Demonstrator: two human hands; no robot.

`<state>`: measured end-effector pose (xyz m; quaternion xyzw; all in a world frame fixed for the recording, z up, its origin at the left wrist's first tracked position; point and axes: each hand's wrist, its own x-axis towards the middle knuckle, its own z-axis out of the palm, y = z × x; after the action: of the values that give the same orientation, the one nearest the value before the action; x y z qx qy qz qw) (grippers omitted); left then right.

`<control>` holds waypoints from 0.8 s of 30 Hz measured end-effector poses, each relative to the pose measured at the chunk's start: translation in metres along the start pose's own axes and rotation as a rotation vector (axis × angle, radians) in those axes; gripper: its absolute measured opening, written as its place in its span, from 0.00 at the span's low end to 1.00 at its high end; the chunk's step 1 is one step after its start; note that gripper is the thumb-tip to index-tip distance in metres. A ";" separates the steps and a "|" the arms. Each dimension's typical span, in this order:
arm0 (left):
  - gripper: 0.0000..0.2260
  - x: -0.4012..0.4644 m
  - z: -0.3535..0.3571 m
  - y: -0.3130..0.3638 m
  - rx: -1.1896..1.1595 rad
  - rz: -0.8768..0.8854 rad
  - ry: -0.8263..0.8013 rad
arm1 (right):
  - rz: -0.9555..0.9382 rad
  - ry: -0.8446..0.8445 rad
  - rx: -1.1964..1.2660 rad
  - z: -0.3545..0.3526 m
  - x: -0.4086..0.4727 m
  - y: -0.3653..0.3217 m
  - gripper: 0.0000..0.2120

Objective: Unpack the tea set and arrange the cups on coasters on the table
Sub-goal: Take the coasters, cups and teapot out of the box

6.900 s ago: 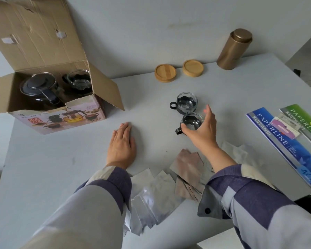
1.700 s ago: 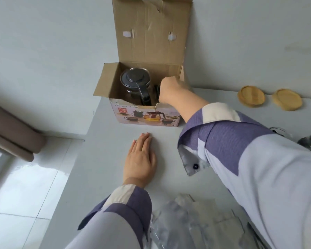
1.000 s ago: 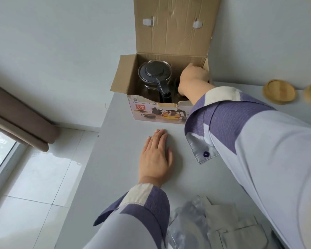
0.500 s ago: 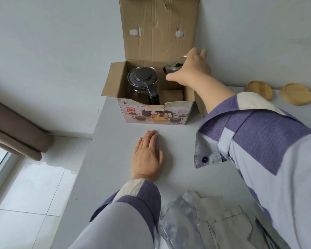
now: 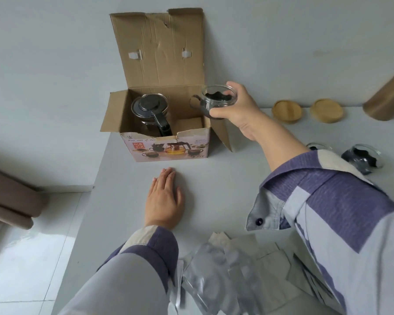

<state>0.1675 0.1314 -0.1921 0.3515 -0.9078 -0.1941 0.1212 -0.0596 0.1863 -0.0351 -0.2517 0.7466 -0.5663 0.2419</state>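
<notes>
My right hand (image 5: 238, 111) grips a glass cup (image 5: 216, 101) with a dark base and handle, held in the air just above the right edge of the open cardboard box (image 5: 166, 146). Inside the box stands a glass teapot (image 5: 151, 114) with a black lid and handle. My left hand (image 5: 164, 198) lies flat, palm down, on the grey table in front of the box. Two more glass cups (image 5: 362, 159) stand at the right, partly hidden by my right sleeve. Two round wooden coasters (image 5: 287, 110) (image 5: 327, 110) lie by the wall.
A bronze canister (image 5: 387, 101) stands at the far right by the wall. Several silver and beige pouches (image 5: 232, 276) lie in a pile at the table's near edge. The table's left edge (image 5: 93, 192) drops to a tiled floor.
My right hand reached into the box, took hold of a glass cup, and has lifted it out and to the right. My left hand has stayed flat on the table.
</notes>
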 end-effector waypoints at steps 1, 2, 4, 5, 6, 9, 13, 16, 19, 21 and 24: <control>0.23 0.000 0.000 0.001 0.015 0.003 -0.010 | 0.004 -0.007 0.061 -0.007 -0.006 0.002 0.40; 0.23 -0.001 -0.001 0.003 0.034 0.005 -0.020 | 0.015 -0.016 0.130 -0.014 -0.013 0.004 0.39; 0.24 -0.002 0.000 0.012 0.066 0.014 -0.030 | 0.064 -0.058 0.293 -0.032 -0.027 0.009 0.37; 0.24 -0.003 0.000 0.019 0.073 0.022 -0.034 | 0.092 -0.081 0.377 -0.042 -0.034 0.012 0.36; 0.24 -0.004 0.001 0.029 0.074 0.035 -0.040 | 0.117 -0.095 0.458 -0.053 -0.041 0.015 0.36; 0.23 -0.005 0.012 0.069 0.063 0.112 -0.077 | 0.150 -0.145 0.672 -0.088 -0.062 0.027 0.32; 0.23 -0.011 0.034 0.131 0.042 0.233 -0.134 | 0.139 -0.247 0.931 -0.136 -0.089 0.044 0.23; 0.23 -0.019 0.054 0.170 0.047 0.288 -0.177 | 0.144 -0.188 0.973 -0.170 -0.106 0.058 0.17; 0.23 -0.026 0.071 0.198 0.058 0.309 -0.218 | 0.166 -0.073 0.867 -0.202 -0.119 0.075 0.16; 0.22 -0.028 0.080 0.211 0.056 0.301 -0.225 | 0.183 0.036 0.808 -0.223 -0.126 0.088 0.21; 0.22 -0.030 0.093 0.229 0.057 0.281 -0.243 | 0.191 0.150 0.665 -0.254 -0.135 0.108 0.24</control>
<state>0.0212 0.3320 -0.1773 0.1986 -0.9610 -0.1908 0.0264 -0.1324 0.4830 -0.0679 -0.0459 0.5573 -0.7700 0.3072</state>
